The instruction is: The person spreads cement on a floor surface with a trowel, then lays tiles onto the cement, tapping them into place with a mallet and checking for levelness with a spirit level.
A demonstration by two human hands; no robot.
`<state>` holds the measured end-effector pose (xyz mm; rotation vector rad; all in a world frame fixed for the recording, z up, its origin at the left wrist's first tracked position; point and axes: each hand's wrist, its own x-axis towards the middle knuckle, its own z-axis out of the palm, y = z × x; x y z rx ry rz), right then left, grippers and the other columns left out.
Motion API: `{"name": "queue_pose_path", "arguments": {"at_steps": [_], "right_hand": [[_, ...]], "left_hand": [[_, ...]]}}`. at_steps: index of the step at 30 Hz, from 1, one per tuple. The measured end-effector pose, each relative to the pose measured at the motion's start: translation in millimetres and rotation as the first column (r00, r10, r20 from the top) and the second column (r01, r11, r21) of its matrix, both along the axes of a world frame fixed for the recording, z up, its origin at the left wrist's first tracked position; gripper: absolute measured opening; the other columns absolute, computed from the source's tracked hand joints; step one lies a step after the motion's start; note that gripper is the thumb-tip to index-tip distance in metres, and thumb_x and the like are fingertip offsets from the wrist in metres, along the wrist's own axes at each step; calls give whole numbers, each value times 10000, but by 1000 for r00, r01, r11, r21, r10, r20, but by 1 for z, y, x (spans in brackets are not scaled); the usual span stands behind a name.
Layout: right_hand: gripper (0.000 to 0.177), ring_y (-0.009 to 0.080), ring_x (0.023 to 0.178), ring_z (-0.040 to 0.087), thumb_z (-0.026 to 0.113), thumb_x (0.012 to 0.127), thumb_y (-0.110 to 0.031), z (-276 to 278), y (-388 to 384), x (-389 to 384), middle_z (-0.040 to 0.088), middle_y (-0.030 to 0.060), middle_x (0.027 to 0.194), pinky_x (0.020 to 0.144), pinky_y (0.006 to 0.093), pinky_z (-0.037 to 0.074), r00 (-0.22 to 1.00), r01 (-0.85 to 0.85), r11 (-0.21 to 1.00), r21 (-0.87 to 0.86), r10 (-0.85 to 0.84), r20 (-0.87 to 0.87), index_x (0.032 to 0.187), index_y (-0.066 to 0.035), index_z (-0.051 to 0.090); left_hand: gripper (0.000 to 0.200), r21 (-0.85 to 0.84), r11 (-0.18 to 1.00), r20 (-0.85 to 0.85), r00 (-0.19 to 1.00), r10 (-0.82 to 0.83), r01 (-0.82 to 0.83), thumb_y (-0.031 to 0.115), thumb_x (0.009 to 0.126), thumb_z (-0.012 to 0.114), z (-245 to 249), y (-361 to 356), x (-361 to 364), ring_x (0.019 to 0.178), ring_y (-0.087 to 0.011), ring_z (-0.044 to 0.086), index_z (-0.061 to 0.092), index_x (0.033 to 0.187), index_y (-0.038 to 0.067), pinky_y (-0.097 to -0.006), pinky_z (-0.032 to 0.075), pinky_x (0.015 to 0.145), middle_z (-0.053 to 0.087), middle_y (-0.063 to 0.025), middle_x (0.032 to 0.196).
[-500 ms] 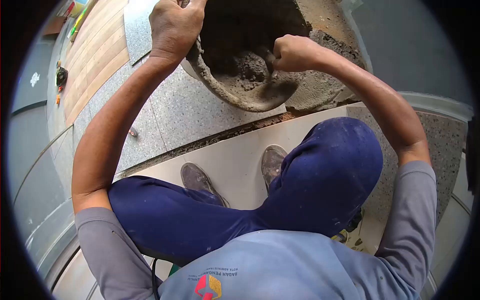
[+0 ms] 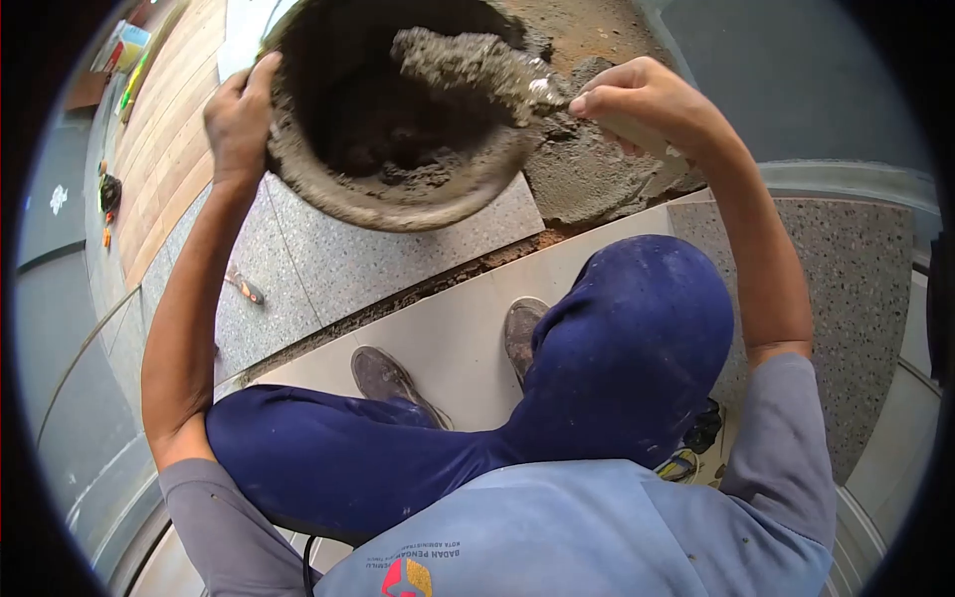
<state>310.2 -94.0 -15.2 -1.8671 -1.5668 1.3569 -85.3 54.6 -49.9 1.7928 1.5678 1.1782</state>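
A round dark bucket [image 2: 398, 214], its rim caked with mortar, is tilted above the speckled tiles at the top centre. My left hand [image 2: 242, 124] grips its left rim with the fingers wrapped round. At the bucket's right side my right hand [image 2: 647, 107] is closed round the handle of a trowel. A heap of wet grey mortar [image 2: 463, 65] covers the trowel blade, which reaches over the bucket's opening. More mortar lies low inside the bucket, partly in shadow.
Wet mortar [image 2: 587, 184] is spread on the ground right of the bucket. Speckled tiles [image 2: 338, 259] border a narrow gap before my shoes. A small tool [image 2: 247, 289] lies on them at left. Grey walls stand on both sides, and a loose speckled slab [image 2: 836, 289] is at right.
The trowel has come up out of the bucket loaded with mortar, and my right hand has moved right. My left hand and the bucket have shifted left, with my left hand lower.
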Motion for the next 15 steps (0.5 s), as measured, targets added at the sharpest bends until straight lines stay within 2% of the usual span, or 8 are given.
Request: {"name": "queue_pose_path", "arguments": {"at_steps": [1, 4, 8, 9, 11, 12, 14, 15], "right_hand": [[287, 90, 461, 539, 706, 852, -311, 5, -3, 13, 578, 17, 569, 417, 240, 434, 1000, 22, 999, 25, -21, -17, 763, -39, 698], [288, 91, 460, 536, 701, 857, -308, 17, -18, 35, 566, 17, 559, 413, 238, 426, 983, 162, 975, 152, -173, 61, 768, -34, 699], [297, 81, 483, 541, 681, 871, -297, -22, -21, 59, 558, 12, 562, 428, 250, 387, 941, 222, 963, 154, -253, 225, 794, -12, 713], [298, 166, 511, 589, 657, 850, -266, -34, -22, 55, 639, 98, 628, 512, 339, 481, 904, 249, 946, 205, -303, 301, 814, 23, 720], [298, 235, 594, 655, 606, 877, -253, -71, -19, 50, 679, 155, 697, 576, 388, 524, 794, 108, 957, 270, -246, 555, 809, 17, 711], [302, 270, 636, 688, 581, 890, -247, -92, -23, 42, 700, 184, 732, 608, 413, 546, 714, 31, 959, 281, -218, 666, 806, 15, 707], [296, 344, 761, 717, 532, 905, -236, -142, -28, 17, 706, 231, 810, 692, 465, 574, 586, -75, 962, 262, -170, 792, 801, -17, 700], [276, 339, 789, 721, 530, 903, -236, -152, -35, 11, 704, 217, 789, 728, 464, 584, 533, -145, 923, 356, -230, 814, 827, -31, 699]], "left_hand": [[388, -1, 1000, -24, 999, 27, -27, 349, 910, 710, -3, 2, -9, 619, -56, 444, 742, 896, -38, -257, 391, 580, 529, 40, 628], [388, -86, 994, 113, 990, 80, -70, 344, 918, 706, -18, 5, -30, 635, -56, 441, 746, 861, -39, -248, 386, 596, 529, 65, 659], [374, -238, 966, 171, 975, 139, -96, 331, 927, 699, -51, 23, -79, 657, -54, 458, 755, 871, -35, -233, 400, 629, 554, 67, 707], [366, -266, 958, 173, 972, 159, -110, 327, 928, 698, -61, 25, -91, 667, -51, 472, 758, 880, -31, -227, 407, 640, 571, 60, 719], [336, -272, 950, 153, 968, 201, -154, 309, 937, 691, -62, 19, -90, 717, -49, 549, 762, 941, -20, -209, 446, 681, 656, 30, 796], [328, -289, 949, 196, 962, 190, -128, 303, 941, 688, -60, 15, -93, 731, -51, 565, 760, 960, -17, -209, 454, 690, 671, 21, 822], [315, -319, 944, 287, 942, 174, -77, 289, 948, 682, -64, 12, -96, 759, -57, 596, 756, 998, -12, -209, 470, 708, 701, 3, 874], [314, -312, 946, 253, 952, 172, -88, 284, 951, 679, -65, 13, -99, 765, -60, 602, 752, 1013, -14, -211, 475, 713, 704, 1, 886]]}}
